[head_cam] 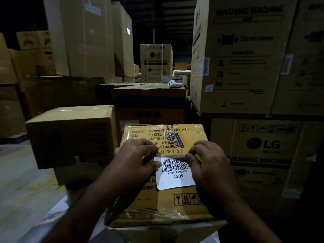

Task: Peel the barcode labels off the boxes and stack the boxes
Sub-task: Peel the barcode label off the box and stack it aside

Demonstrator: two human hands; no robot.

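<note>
A yellow-brown cardboard box [175,206] with printed and handwritten text lies in front of me. A white barcode label [175,174] reading 50/35 is stuck on its top face. The label's upper right corner is folded back, and my right hand [210,165] pinches that corner between thumb and fingers. My left hand [133,163] rests on the box at the label's left edge, thumb against the label, fingers curled on the cardboard. A plain brown box [70,135] sits to the left on top of another box [77,174].
Tall washing machine cartons [245,58] are stacked at the right, with more large cartons [84,35] behind and left. A small white device [174,83] lies on a carton [149,106] straight ahead. The grey floor [22,181] shows at the lower left.
</note>
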